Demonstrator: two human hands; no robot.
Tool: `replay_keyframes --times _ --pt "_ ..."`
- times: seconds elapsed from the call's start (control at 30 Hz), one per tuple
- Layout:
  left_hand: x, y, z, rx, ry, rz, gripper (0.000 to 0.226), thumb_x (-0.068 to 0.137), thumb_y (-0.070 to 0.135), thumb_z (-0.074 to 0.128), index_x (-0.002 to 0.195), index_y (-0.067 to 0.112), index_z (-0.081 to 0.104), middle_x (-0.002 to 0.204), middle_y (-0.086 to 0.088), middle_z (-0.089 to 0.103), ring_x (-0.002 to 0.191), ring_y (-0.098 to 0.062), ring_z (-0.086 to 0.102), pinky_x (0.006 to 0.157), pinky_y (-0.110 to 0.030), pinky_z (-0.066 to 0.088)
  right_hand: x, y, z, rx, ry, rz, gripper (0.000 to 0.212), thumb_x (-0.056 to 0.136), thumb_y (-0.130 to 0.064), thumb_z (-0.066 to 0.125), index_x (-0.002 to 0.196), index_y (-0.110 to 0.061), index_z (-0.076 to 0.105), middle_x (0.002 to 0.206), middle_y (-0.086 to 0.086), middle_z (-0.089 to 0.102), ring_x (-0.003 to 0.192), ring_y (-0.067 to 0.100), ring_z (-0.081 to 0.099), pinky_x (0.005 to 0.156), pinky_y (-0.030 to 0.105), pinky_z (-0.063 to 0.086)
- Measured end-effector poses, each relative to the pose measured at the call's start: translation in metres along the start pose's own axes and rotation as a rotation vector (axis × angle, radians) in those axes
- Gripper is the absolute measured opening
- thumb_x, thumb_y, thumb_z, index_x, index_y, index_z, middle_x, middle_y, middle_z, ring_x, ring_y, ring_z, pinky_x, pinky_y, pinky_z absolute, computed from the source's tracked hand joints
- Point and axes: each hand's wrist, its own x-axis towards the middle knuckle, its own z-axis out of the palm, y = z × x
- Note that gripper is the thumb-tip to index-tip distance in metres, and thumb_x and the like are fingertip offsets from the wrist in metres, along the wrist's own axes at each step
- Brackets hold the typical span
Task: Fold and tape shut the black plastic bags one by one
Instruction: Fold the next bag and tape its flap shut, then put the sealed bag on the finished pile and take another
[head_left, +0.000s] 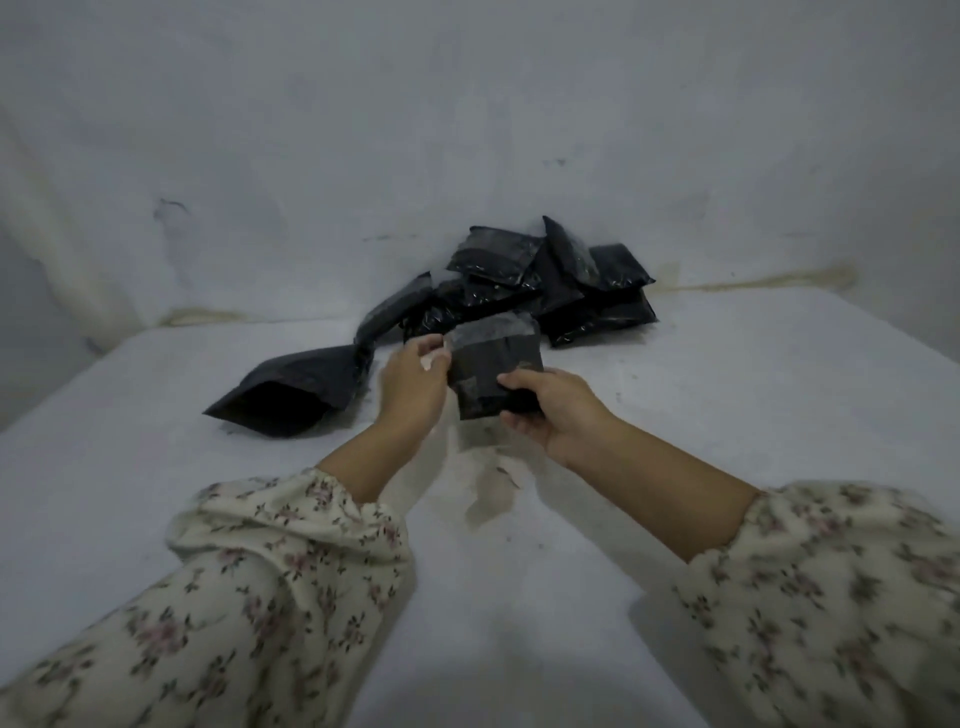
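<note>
Two hands are working above a white surface (519, 623), both coming out of cream floral sleeves (234, 597). Between them they are holding one small folded black bag (493, 374) up off the surface, near the middle of the scene. A strip of clear tape (493, 330) is lying across the bag's top edge.

The left hand (413, 384) is pinching the bag's upper left edge, fingers curled in towards the tape. The right hand (550, 410) is gripping the lower right corner, with its thumb lying over the front face and its fingers wrapping underneath.

Just beyond the held bag, a pile of black bags (545, 280) is leaning against the far wall (467, 130). I am counting at least seven, but they are overlapping too much for an exact number. One more black bag (296, 389) is lying flat to the left of the hands, its mouth gaping open towards the near side.

A brownish patch (488, 493) is showing on the surface below the hands, too blurred to tell what it is.
</note>
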Motion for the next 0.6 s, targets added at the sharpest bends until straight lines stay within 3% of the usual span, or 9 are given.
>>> replay_keyframes --times 0.1,0.17,0.27,0.37,0.5,0.6 --pt "0.033 -0.019 -0.032 0.618 0.126 0.085 0.039 0.097 0.029 0.051 0.136 0.024 0.048 0.147 -0.011 0.037 0.141 -0.031 0.021 0.113 -0.043 0.022 0.029 -0.004 0.024 -0.031 -0.033 -0.032 0.024 0.085 -0.002 0.067 0.106 -0.008 0.059 0.102 0.013 0.062 0.076 0.020 0.062 0.047 0.021 0.053" --pt "0.049 -0.034 -0.051 0.801 0.097 0.032 0.046 0.096 0.034 0.053 0.139 0.025 0.042 0.155 -0.013 0.023 0.147 -0.034 0.002 0.118 -0.050 0.007 0.048 -0.004 0.042 -0.055 -0.051 -0.052 0.023 0.085 -0.001 0.067 0.104 -0.010 0.058 0.104 0.012 0.062 0.082 0.021 0.062 0.047 0.020 0.053" --pt "0.064 -0.056 -0.069 1.013 -0.075 -0.088 0.069 0.090 0.050 0.058 0.147 0.029 0.026 0.160 -0.011 0.004 0.144 -0.044 -0.012 0.110 -0.068 -0.002 0.074 -0.002 0.071 -0.049 -0.059 -0.067 0.027 0.085 0.002 0.066 0.109 -0.005 0.056 0.107 0.013 0.062 0.082 0.021 0.062 0.050 0.021 0.054" --pt "0.075 -0.067 -0.077 0.953 -0.205 -0.173 0.089 0.083 0.054 0.066 0.150 0.038 0.011 0.162 -0.004 -0.006 0.143 -0.048 -0.011 0.104 -0.076 0.007 0.097 -0.006 0.100 -0.002 -0.038 -0.052 0.021 0.084 0.003 0.067 0.103 0.000 0.058 0.109 0.015 0.060 0.077 0.019 0.060 0.050 0.020 0.055" --pt "0.090 -0.076 -0.079 0.870 -0.245 -0.149 0.090 0.087 0.045 0.066 0.151 0.039 0.003 0.162 -0.001 -0.006 0.144 -0.048 -0.002 0.106 -0.068 0.026 0.125 -0.017 0.132 0.102 0.019 -0.026 0.041 0.083 0.003 0.068 0.122 0.003 0.056 0.128 0.016 0.052 0.099 0.027 0.056 0.056 0.024 0.056" --pt "0.100 -0.080 -0.074 0.859 -0.199 -0.110 0.078 0.094 0.035 0.058 0.152 0.037 0.006 0.161 -0.002 0.000 0.143 -0.048 0.008 0.106 -0.060 0.033 0.129 -0.030 0.143 0.258 0.101 -0.028 0.045 0.084 0.008 0.064 0.127 0.001 0.052 0.135 0.019 0.047 0.114 0.032 0.052 0.080 0.031 0.057"
